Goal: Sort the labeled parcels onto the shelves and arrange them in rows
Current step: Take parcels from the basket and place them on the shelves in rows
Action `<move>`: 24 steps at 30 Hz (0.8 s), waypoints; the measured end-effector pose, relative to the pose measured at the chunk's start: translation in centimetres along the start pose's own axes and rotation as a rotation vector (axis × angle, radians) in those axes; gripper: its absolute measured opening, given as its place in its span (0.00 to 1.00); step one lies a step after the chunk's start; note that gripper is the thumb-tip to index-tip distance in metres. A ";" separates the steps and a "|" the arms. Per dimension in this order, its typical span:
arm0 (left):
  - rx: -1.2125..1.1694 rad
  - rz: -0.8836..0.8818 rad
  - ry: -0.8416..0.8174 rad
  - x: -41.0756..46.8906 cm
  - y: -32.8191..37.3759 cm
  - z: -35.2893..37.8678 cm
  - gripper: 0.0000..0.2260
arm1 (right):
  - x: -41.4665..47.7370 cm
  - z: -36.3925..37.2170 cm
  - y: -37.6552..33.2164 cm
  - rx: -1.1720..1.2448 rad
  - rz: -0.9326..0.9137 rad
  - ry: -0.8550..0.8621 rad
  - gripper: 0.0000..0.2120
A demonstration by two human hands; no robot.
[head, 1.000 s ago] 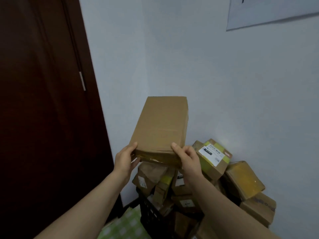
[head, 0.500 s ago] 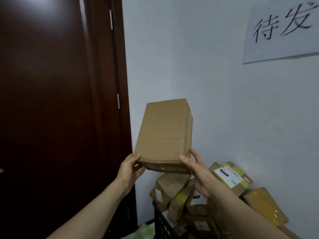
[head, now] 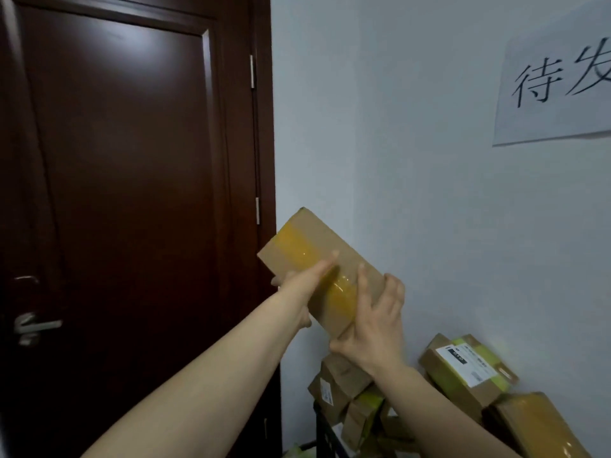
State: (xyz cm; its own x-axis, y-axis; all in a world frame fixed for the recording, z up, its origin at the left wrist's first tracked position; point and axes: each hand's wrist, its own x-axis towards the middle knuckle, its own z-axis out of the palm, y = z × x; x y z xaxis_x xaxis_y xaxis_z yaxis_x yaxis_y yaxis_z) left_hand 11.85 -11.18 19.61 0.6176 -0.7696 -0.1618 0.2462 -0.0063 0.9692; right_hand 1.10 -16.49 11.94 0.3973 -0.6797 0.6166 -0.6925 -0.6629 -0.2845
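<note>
Brown cardboard parcel point(head: 317, 238) held up in mid-frame, tilted diagonally, upper end toward the door edge, lower end toward lower right; a wide band of yellow tape runs along the face turned to the camera. No label visible on this face. Left hand point(head: 299, 292) comes in from lower left and grips the parcel's left long side, one digit laid across the tape, the rest behind the box and hidden. Right hand point(head: 375, 325) grips the lower right end, thumb on the taped face, fingers curled round the edge. Both hands in firm hold; parcel is in the air, clear of everything else. Dark brown wooden door point(head: 132, 193) fills the left half, shut, metal lever handle point(head: 36, 325) at left edge. White wall point(head: 396, 160) on the right, paper sign point(head: 555, 87) with large black characters at upper right, partly cut off. Lower right: heap of cardboard parcels, one with a white shipping label and green tape point(head: 463, 368), one yellow-taped parcel point(head: 535, 424) beside it, smaller boxes point(head: 340, 378) below the right wrist, above a black crate point(head: 325, 431).
</note>
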 end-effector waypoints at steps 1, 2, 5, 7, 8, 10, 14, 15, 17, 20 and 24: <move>-0.024 -0.044 -0.002 -0.3 0.6 -0.1 0.67 | -0.1 0.2 -0.2 -0.072 -0.048 0.044 0.67; -0.041 -0.089 -0.016 -0.5 1.0 -0.1 0.68 | -0.3 0.4 -0.3 -0.111 -0.102 0.109 0.68; -0.092 -0.147 -0.038 -1.0 1.6 -0.2 0.48 | -0.6 0.6 -0.6 -0.219 -0.280 0.234 0.66; -0.162 -0.137 -0.005 -1.2 1.5 -0.2 0.33 | -0.6 0.5 -0.9 -0.289 -0.382 0.286 0.64; -0.189 -0.130 0.003 -1.1 1.3 -0.5 0.32 | -0.6 0.6 -1.1 -0.299 -0.422 0.309 0.63; -0.240 -0.117 0.003 -0.8 0.9 -1.3 0.41 | -0.8 0.4 -1.4 -0.277 -0.484 0.327 0.59; -0.288 0.016 -0.004 0.1 0.3 -4.6 0.45 | -0.9 -1.6 -1.3 0.049 -0.296 0.343 0.44; -0.257 0.058 -0.027 0.4 0.2 -5.8 0.43 | -0.5 -2.6 -1.1 0.211 -0.178 0.343 0.41; -0.152 0.115 -0.098 0.7 -0.1 -7.7 0.43 | 0.8 -4.6 -0.5 0.499 0.052 0.289 0.37; -0.028 0.159 -0.197 0.3 -0.2 -9.0 0.47 | 3.0 -6.7 0.7 0.789 0.324 0.104 0.31; 0.008 0.206 -0.281 0.4 -0.2 -9.0 0.43 | 3.0 -6.4 0.7 0.911 0.379 -0.205 0.26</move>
State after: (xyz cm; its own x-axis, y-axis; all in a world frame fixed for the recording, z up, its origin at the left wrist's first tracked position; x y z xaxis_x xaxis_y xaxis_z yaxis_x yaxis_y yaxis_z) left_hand 18.76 -5.74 17.64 0.4236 -0.9010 0.0937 0.1311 0.1633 0.9778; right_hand -2.05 -17.03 18.27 0.4020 -0.8794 0.2551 -0.1050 -0.3210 -0.9412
